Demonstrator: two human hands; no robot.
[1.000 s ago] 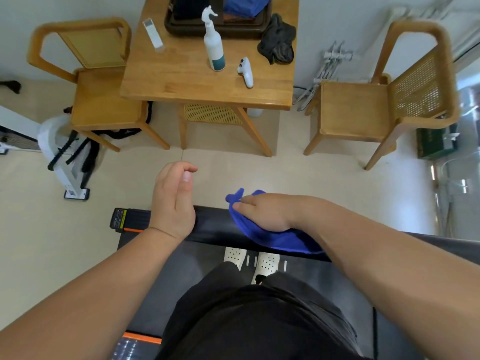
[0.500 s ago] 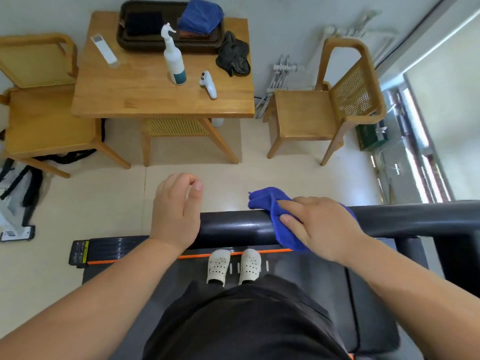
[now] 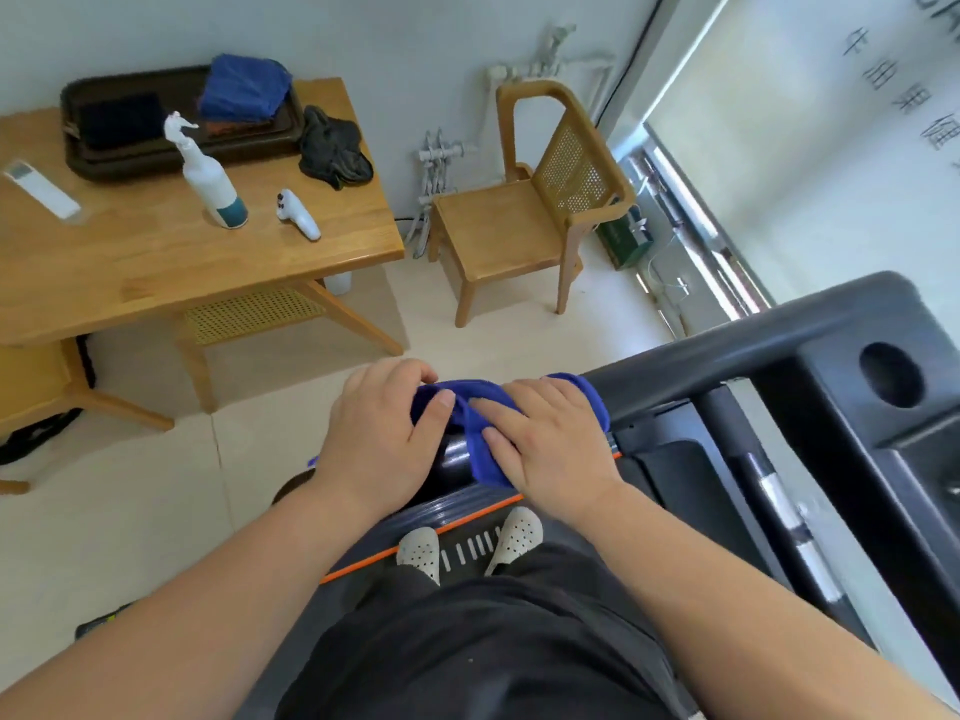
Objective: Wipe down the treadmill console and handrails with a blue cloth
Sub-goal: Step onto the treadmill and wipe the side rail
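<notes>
Right hand (image 3: 550,449) is pressing the cloth (image 3: 485,467) down onto the rail (image 3: 691,363). Its fingers are lying near straight across it, pointing at the other hand (thumb is hidden, so I'm not calling it a wrap). Left hand (image 3: 376,439) is sitting just beside it, curling over the rail's free end. It looks to be pinching the cloth's edge between thumb and forefinger. Cloth is draping over the rail under and between both hands. A bare glossy bit of rail is showing in the gap below the left thumb.

Outward: right of the right hand, the rail is running up to the console (image 3: 831,366), and nothing is touching that. Below both hands, the shoes (image 3: 421,550) are showing. Beyond the left hand and well apart, the table (image 3: 156,262) is carrying a bottle (image 3: 210,184) and a tray (image 3: 130,158), with a spare cloth (image 3: 244,90) lying in the tray. A chair (image 3: 498,236) is standing beyond the right hand.

Progress, my read: wiping is happening at the free end of this rail. No streaks or wet marks are showing, so I can't tell what's already clean. Likely remaining: the stretch of rail toward the console, the console itself, and the other rail (out of view). I'm calling it early-to-mid, low confidence.
</notes>
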